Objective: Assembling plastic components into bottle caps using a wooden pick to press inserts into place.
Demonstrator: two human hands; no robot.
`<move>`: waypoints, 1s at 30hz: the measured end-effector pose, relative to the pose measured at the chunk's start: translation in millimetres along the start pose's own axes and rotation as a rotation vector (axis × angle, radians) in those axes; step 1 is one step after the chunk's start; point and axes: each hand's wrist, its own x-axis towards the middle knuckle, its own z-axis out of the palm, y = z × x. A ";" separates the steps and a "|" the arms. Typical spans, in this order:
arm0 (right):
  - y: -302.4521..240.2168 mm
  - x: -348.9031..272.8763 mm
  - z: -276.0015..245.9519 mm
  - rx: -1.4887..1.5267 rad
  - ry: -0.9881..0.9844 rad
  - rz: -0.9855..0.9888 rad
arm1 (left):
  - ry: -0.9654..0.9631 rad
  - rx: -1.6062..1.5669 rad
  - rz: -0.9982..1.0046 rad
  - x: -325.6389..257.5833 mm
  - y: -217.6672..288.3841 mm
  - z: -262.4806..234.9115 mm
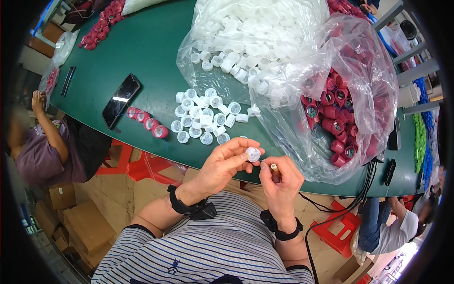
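Observation:
Just over the table's near edge, my left hand [226,160] pinches a small round translucent white plastic cap [253,154] between thumb and fingers. Close beside it, my right hand [283,182] is closed around a thin tool with a tan, pale-ended handle [274,168]. Something thin and blue shows between the fingertips and the cap; I cannot tell whether it is a wire or the tool's tip. Beyond my hands lies a loose group of similar white caps [207,112]. To their left, several dark red caps [150,124] stand in a row with thin blue wires.
A clear bag of white caps [255,33] fills the table's far middle. On the right sits an open bag of red caps [338,118]. A phone [122,101] and a pen [68,81] lie left on the green table [146,52]. People sit at both sides; black cables [366,182] hang right.

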 end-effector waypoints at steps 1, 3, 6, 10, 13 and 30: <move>0.5 -0.1 0.2 -0.018 -0.008 -0.005 | 0.005 0.001 0.015 0.3 -0.5 0.1; -0.1 -0.6 0.1 -0.036 -0.018 -0.010 | 0.017 0.001 0.026 0.8 -0.8 1.1; -0.5 -0.9 1.6 -0.061 -0.020 -0.032 | 0.048 0.010 0.033 0.6 0.1 4.3; 0.2 -0.2 1.9 -0.088 -0.018 -0.064 | 0.090 0.116 0.058 -0.7 3.2 6.7; -1.0 0.0 0.9 -0.099 -0.032 -0.051 | 0.059 0.095 0.075 -2.8 2.5 1.6; -3.2 1.1 2.2 -0.123 -0.024 -0.049 | 0.073 0.035 0.045 -6.0 2.3 -0.7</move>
